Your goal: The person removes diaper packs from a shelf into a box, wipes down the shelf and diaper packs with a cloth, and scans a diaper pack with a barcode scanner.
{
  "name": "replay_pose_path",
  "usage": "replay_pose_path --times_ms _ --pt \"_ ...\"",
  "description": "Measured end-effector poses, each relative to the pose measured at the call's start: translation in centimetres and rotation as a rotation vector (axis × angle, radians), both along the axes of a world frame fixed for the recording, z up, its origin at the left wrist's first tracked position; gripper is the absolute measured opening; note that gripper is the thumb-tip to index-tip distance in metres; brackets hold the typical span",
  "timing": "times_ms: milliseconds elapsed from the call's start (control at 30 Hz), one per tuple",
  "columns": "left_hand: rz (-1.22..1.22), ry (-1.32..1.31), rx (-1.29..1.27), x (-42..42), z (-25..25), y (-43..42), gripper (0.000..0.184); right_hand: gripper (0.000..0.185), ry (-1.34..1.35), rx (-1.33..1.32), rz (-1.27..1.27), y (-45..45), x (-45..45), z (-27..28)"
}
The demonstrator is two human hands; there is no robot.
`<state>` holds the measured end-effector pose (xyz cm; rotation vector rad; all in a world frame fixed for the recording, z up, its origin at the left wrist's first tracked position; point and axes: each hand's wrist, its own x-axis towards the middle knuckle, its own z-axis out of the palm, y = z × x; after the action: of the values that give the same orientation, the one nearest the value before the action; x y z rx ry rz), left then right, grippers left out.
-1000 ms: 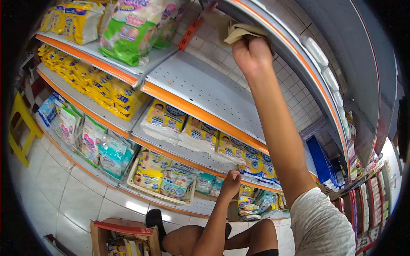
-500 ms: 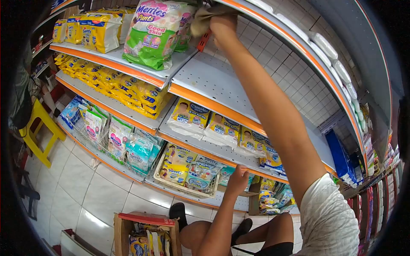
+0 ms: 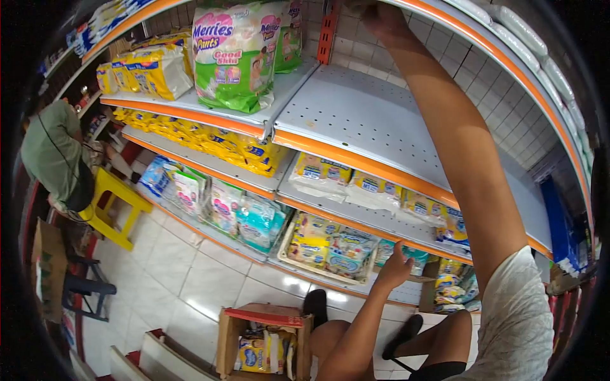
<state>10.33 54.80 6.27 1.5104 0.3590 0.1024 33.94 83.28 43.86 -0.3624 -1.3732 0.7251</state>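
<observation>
hovering: left hand, fingers half-curled | right hand by upper shelf, fingers: can't tell

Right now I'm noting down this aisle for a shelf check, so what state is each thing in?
Right hand: raised, at the picture's top edge; grip unclear
Left hand: lowered, nothing visible in it
Front Merries pack: upright, plump
Lower yellow packs: laid in a row
Crate: open-topped, holding packs
Floor carton: open, packs inside
Yellow stool: standing on the floor
</observation>
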Motion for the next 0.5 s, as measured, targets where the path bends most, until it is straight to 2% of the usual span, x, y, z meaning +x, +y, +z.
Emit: replay_pose_path --times_ms 33,67,100,167,200,233,300,500 --pt "0.030 -0.025 0.035 0.1 0.0 0.2 0.063 0.029 0.095 0.045 -0.252 -0.1 -0.5 0.0" --pt "0.050 -0.047 0.061 -0.2 0.2 0.0 0.064 0.032 0.119 0.110 -0.171 0.8 0.2 0.0" --pt "-0.008 0.014 0.058 -0.2 1.3 0.6 0.065 0.032 0.209 0.014 0.052 0.0 0.0 -0.1" --pt "-0.021 0.033 0.040 0.5 0.7 -0.3 0.065 0.028 0.081 0.020 -0.340 -3.3 -1.7 -0.2" --pt "-0.026 0.037 0.021 0.9 0.4 -0.7 0.064 0.028 0.093 0.024 -0.338 -3.6 -0.6 -0.3" --pt "-0.028 0.055 0.071 1.0 0.9 -1.2 0.060 0.026 0.075 0.007 -0.031 -4.1 0.8 -0.5" --pt "-0.093 0.068 0.115 1.4 1.8 -1.7 0.057 0.025 0.226 -0.013 -0.307 -6.9 3.0 -1.2" --pt "-0.279 0.113 0.258 1.5 0.3 -3.7 0.040 0.023 0.413 -0.061 -0.564 -19.5 9.2 -3.4"
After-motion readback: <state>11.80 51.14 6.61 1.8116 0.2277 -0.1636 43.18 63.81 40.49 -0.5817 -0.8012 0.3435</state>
